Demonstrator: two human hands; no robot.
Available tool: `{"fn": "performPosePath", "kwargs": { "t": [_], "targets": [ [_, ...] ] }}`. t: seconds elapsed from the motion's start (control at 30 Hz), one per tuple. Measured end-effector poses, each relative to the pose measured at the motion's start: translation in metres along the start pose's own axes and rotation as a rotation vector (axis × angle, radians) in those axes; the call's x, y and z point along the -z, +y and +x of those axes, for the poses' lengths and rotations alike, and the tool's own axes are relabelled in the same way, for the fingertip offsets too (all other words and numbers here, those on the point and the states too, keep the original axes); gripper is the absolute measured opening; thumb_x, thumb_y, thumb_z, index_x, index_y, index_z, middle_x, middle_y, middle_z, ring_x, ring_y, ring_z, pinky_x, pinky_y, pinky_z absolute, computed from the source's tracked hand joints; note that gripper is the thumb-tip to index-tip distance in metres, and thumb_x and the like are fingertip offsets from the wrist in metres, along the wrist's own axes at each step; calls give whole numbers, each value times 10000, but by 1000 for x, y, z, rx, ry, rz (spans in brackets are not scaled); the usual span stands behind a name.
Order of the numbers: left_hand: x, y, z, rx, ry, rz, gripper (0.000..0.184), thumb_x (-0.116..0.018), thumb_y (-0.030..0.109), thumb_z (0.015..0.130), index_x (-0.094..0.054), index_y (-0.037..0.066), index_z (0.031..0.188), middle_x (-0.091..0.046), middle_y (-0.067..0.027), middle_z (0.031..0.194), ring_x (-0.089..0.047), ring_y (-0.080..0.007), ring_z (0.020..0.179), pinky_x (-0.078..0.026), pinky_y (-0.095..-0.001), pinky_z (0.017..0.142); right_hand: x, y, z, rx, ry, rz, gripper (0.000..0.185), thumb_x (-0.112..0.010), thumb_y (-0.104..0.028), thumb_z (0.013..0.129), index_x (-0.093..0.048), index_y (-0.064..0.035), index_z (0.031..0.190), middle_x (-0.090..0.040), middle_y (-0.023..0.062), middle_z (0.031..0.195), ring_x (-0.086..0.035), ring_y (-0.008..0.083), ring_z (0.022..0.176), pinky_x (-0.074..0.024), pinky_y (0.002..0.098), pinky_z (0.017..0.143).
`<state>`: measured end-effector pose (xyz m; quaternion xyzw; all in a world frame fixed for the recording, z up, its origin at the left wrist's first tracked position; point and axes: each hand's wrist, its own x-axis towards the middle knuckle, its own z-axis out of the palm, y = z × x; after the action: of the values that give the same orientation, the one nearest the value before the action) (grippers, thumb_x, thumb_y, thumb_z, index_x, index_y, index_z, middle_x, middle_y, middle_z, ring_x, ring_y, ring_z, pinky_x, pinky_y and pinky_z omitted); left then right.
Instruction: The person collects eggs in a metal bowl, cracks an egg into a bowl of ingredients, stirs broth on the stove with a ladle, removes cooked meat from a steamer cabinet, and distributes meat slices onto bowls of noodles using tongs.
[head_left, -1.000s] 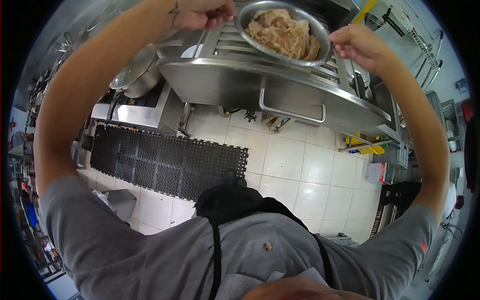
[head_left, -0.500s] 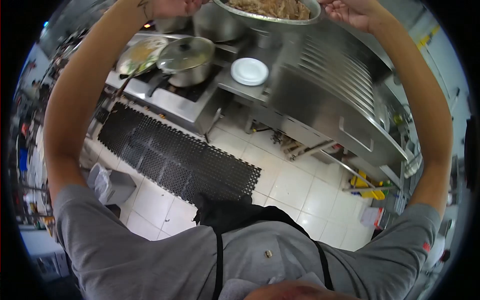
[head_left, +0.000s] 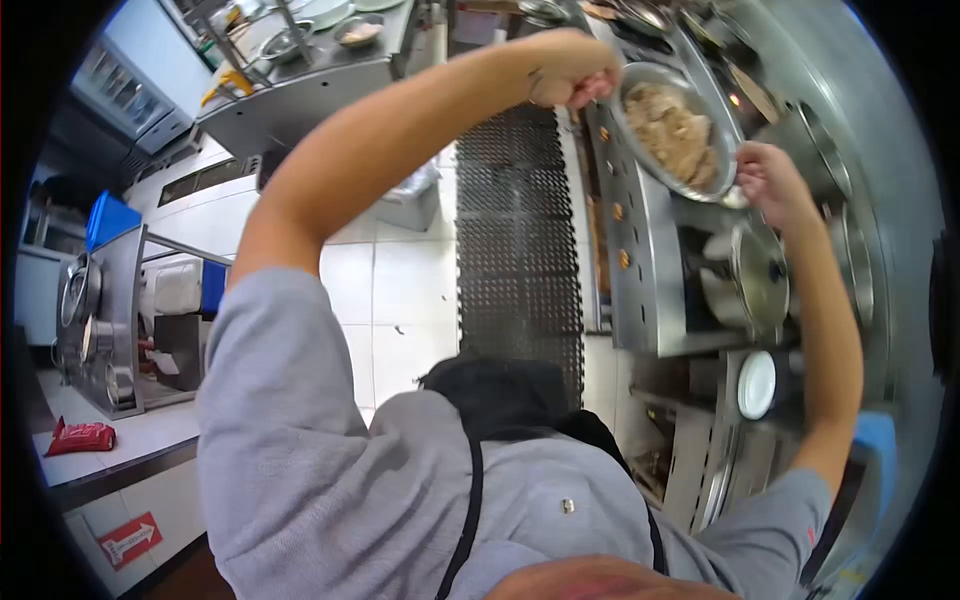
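A round metal bowl (head_left: 631, 148) holds pale brown, cooked-looking meat (head_left: 668, 135) and hangs over the stove at the upper right. My left hand (head_left: 585, 82) grips its rim at the upper left, fingers curled. On the opposite side, my right hand (head_left: 765, 180) pinches the rim near its lower right edge. The bowl is tilted in the view, with its contents facing the camera. Close below my right hand stands a lidded pot (head_left: 745, 277) on the stove (head_left: 640, 265).
White plates (head_left: 757, 385) lie on the counter beside the stove. A black perforated mat (head_left: 515, 240) runs along the floor. A grey bin (head_left: 412, 205) stands left of it. Metal bowls (head_left: 287, 43) rest on a counter at the upper left. Large pots (head_left: 815, 150) line the back right.
The view has swung left, from the slatted metal counter to the stove. Both hands have carried the bowl of meat along, and it is now over the stove.
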<state>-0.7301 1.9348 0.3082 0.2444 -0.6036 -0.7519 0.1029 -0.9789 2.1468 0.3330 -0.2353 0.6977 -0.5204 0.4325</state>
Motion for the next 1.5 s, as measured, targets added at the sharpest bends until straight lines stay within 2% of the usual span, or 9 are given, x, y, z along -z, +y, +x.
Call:
{"fn": "performPosePath", "kwargs": {
  "t": [0.23, 0.33, 0.37, 0.53, 0.7, 0.8, 1.17, 1.4, 1.5],
  "targets": [
    [233, -47, 56, 68, 539, -228, 186, -575, 224, 881, -506, 103, 758, -413, 54, 577, -325, -52, 468, -257, -209, 438, -216, 5, 299, -2, -353, -42, 143, -567, -42, 803, -510, -54, 673, -420, -35, 601, -367, 52, 471, -277, 203, 393],
    [313, -64, 105, -22, 603, -278, 200, -596, 242, 871, -496, 108, 763, -396, 60, 577, -333, -56, 486, -271, -218, 454, -277, -12, 394, 14, -398, -89, 102, -591, -56, 817, -558, -5, 734, -450, -24, 633, -382, 46, 481, -301, 200, 390],
    [343, -73, 124, 31, 661, -289, 174, -605, 276, 878, -582, 145, 765, -508, 73, 619, -402, -41, 524, -287, -218, 491, -296, -15, 434, 22, -416, -98, 102, -594, -55, 817, -562, -1, 737, -460, -21, 632, -386, 43, 480, -306, 200, 389],
    [442, -108, 214, -43, 854, -531, 215, -661, 290, 847, -516, 180, 733, -404, 87, 592, -369, -61, 515, -268, -244, 491, -383, -58, 597, 92, -549, -239, 124, -612, -63, 786, -573, -5, 685, -474, 5, 561, -428, 83, 467, -321, 247, 396],
    [489, -124, 281, -162, 1057, -722, 222, -701, 183, 807, -501, 158, 713, -399, 60, 588, -364, -76, 495, -262, -240, 465, -467, -82, 713, 158, -636, -484, 137, -628, -75, 750, -566, -5, 650, -496, 37, 563, -442, 125, 455, -335, 295, 405],
    [519, -138, 317, -270, 1231, -741, 255, -704, 164, 781, -488, 126, 650, -403, 33, 589, -340, -77, 480, -255, -241, 441, -518, -90, 773, 210, -718, -748, 136, -628, -138, 772, -634, -8, 810, -547, 39, 637, -482, 114, 504, -352, 250, 445],
    [575, -143, 343, -539, 1577, -1007, 67, -656, 136, 849, -613, 91, 824, -493, 42, 714, -431, -68, 612, -316, -223, 540, -647, -78, 856, 315, -1025, -754, 110, -614, -119, 785, -644, -14, 801, -563, 32, 615, -500, 106, 511, -395, 256, 456],
    [512, -158, 311, -342, 1718, -924, 160, -604, 218, 924, -548, 85, 994, -537, 5, 862, -463, -75, 733, -346, -228, 584, -586, -48, 829, 362, -686, -306, 185, -633, -144, 875, -616, 5, 985, -594, 26, 779, -534, 92, 607, -455, 259, 527],
    [472, -165, 326, -87, 1632, -695, 144, -621, 203, 920, -553, 77, 942, -540, 6, 811, -472, -70, 715, -375, -226, 599, -506, 13, 814, 407, -488, -412, 233, -656, -198, 826, -639, -10, 962, -638, 98, 794, -598, 188, 742, -481, 331, 703]
  ]
}}
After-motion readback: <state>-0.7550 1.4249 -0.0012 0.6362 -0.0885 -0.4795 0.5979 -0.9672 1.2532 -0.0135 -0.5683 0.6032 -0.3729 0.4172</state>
